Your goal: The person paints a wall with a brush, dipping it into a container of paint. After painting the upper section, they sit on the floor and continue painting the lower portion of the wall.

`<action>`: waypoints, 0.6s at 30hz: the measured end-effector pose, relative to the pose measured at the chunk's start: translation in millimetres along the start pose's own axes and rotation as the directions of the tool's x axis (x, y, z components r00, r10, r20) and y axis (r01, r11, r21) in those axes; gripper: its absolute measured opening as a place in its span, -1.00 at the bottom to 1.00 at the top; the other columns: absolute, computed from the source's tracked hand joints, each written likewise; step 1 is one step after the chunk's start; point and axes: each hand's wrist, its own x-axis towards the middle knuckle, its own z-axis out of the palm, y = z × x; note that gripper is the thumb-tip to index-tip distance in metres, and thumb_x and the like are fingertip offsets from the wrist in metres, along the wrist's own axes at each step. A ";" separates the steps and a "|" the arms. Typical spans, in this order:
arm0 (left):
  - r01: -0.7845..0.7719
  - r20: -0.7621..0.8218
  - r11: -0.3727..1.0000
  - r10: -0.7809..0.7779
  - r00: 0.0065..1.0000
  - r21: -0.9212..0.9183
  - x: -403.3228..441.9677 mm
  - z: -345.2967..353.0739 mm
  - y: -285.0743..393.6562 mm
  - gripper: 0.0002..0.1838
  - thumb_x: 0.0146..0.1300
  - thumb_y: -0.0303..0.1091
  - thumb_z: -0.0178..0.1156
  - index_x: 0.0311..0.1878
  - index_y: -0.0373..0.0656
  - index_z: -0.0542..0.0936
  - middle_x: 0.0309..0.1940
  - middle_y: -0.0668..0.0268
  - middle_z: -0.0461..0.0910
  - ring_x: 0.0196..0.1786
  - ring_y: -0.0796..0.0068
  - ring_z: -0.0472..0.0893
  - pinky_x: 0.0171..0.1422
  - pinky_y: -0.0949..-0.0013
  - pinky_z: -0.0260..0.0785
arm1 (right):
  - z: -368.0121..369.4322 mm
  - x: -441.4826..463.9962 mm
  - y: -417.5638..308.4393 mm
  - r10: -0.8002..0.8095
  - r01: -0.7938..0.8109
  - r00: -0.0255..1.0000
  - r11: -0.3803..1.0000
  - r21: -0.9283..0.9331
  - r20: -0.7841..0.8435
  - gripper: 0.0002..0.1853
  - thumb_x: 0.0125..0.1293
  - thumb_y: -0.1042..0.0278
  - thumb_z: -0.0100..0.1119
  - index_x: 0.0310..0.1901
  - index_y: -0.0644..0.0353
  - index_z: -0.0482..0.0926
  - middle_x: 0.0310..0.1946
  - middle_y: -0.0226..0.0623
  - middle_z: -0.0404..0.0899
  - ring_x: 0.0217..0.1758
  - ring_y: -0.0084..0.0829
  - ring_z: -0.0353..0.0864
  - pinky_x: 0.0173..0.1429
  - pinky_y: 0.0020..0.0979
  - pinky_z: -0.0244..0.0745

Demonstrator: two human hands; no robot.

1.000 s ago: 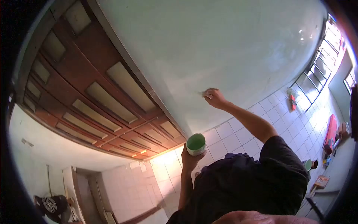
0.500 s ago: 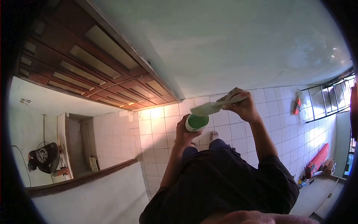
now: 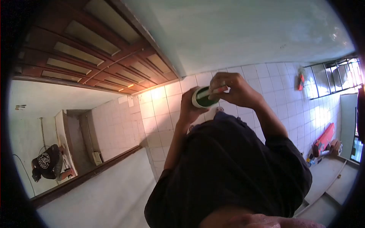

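Observation:
My left hand (image 3: 189,108) is wrapped round a pale round container (image 3: 195,99) with a dark green inside, tilted with its mouth towards my right. Over the container's mouth, my right hand (image 3: 231,89) grips a brush (image 3: 204,93). The brush's pale end lies inside the container, and its reddish handle end shows between my fingers. Part of the brush is hidden by my fingers.
A pale green wall (image 3: 228,34) meets the white tiled floor (image 3: 281,98). Brown panelled doors (image 3: 114,57) stand at the upper left. Another person (image 3: 47,163) bends at the far left. Red objects (image 3: 324,138) and a metal grille (image 3: 327,79) are at the right.
My right hand has come down from the wall to the container, and the brush's end has gone inside it. The view has tilted down, and the other person's bent body now shows more fully.

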 end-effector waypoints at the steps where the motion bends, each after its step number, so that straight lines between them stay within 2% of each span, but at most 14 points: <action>1: -0.008 -0.032 1.000 0.009 0.999 0.022 -7.0 -5.4 -7.6 -0.09 -0.47 -0.47 0.71 0.18 -0.15 0.61 0.02 0.17 0.71 0.12 0.11 0.67 0.31 0.12 0.49 | 9.6 2.8 -8.4 -0.042 0.042 0.999 0.998 -0.054 -0.003 -0.83 0.20 0.61 0.44 -0.17 0.29 0.71 -0.23 -0.19 0.69 -0.15 -0.16 0.73 -0.02 -0.25 0.66; 2: -0.019 -0.018 0.996 0.021 1.000 0.091 -13.0 -13.0 -14.8 -0.04 -0.49 -0.44 0.72 0.21 -0.10 0.60 0.07 0.21 0.69 0.18 0.09 0.63 0.39 0.08 0.42 | 20.0 4.1 -17.7 -0.037 0.036 0.999 0.998 -0.054 -0.005 -0.83 0.20 0.61 0.44 -0.17 0.29 0.71 -0.23 -0.19 0.69 -0.15 -0.16 0.73 -0.02 -0.25 0.66; 4: 0.000 -0.020 0.996 0.002 1.000 0.092 -26.9 -25.7 -21.5 -0.04 -0.49 -0.44 0.72 0.21 -0.08 0.60 0.08 0.22 0.69 0.20 0.09 0.62 0.40 0.07 0.40 | 37.2 9.7 -34.0 0.074 -0.068 0.996 0.990 -0.123 0.049 -0.82 0.24 0.53 0.43 -0.13 0.33 0.70 -0.23 -0.16 0.69 -0.12 -0.11 0.73 0.02 -0.22 0.65; 7: 0.016 -0.026 0.996 -0.014 1.000 0.087 -41.7 -47.4 -21.7 -0.04 -0.48 -0.44 0.72 0.22 -0.07 0.59 0.11 0.23 0.67 0.23 0.07 0.60 0.40 0.06 0.39 | 61.5 16.5 -60.1 0.153 -0.146 0.987 0.981 -0.126 0.042 -0.81 0.26 0.50 0.41 -0.13 0.37 0.68 -0.21 -0.12 0.70 -0.06 -0.08 0.72 0.05 -0.19 0.64; 11: 0.002 -0.076 0.997 0.004 0.997 0.079 -59.6 -69.1 -32.3 -0.02 -0.47 -0.43 0.72 0.23 -0.07 0.57 0.13 0.22 0.67 0.24 0.06 0.59 0.39 0.06 0.40 | 97.0 20.4 -70.6 0.132 -0.121 0.990 0.975 -0.186 0.053 -0.84 0.27 0.49 0.38 -0.16 0.36 0.68 -0.21 -0.09 0.70 -0.08 -0.08 0.72 0.01 -0.18 0.64; 13: -0.015 -0.069 0.996 0.021 0.997 0.092 -66.4 -77.5 -33.4 -0.02 -0.46 -0.43 0.72 0.24 -0.08 0.56 0.13 0.21 0.67 0.25 0.06 0.59 0.39 0.05 0.39 | 115.9 21.0 -68.2 -0.009 0.023 0.999 0.917 -0.398 0.036 -0.87 0.27 0.46 0.38 -0.20 0.32 0.70 -0.28 -0.15 0.71 -0.17 -0.14 0.71 -0.06 -0.21 0.63; 15: -0.034 -0.058 0.994 0.040 0.998 0.105 -70.5 -84.5 -30.4 -0.02 -0.45 -0.42 0.72 0.25 -0.08 0.55 0.13 0.21 0.67 0.25 0.06 0.58 0.39 0.05 0.39 | 131.3 20.7 -64.8 -0.010 0.026 0.999 0.889 -0.457 0.037 -0.87 0.25 0.44 0.40 -0.22 0.30 0.71 -0.32 -0.19 0.70 -0.21 -0.19 0.70 -0.11 -0.23 0.61; 17: -0.098 -0.059 0.979 0.110 0.992 0.178 -73.9 -89.9 -28.7 -0.10 -0.25 -0.43 0.72 0.28 -0.14 0.51 0.11 0.20 0.68 0.15 0.28 0.70 0.29 0.22 0.58 | 142.2 19.6 -65.0 -0.009 0.025 0.999 0.857 -0.515 0.034 -0.87 0.24 0.41 0.41 -0.24 0.28 0.72 -0.37 -0.23 0.70 -0.26 -0.23 0.68 -0.16 -0.24 0.60; 18: -0.101 -0.054 0.980 0.112 0.992 0.173 -75.0 -90.6 -31.1 -0.10 -0.25 -0.43 0.72 0.28 -0.14 0.51 0.11 0.20 0.68 0.15 0.28 0.70 0.29 0.22 0.58 | 145.3 18.7 -65.9 -0.004 0.026 0.999 0.841 -0.541 0.042 -0.87 0.23 0.40 0.42 -0.25 0.26 0.73 -0.40 -0.25 0.69 -0.27 -0.25 0.67 -0.19 -0.24 0.59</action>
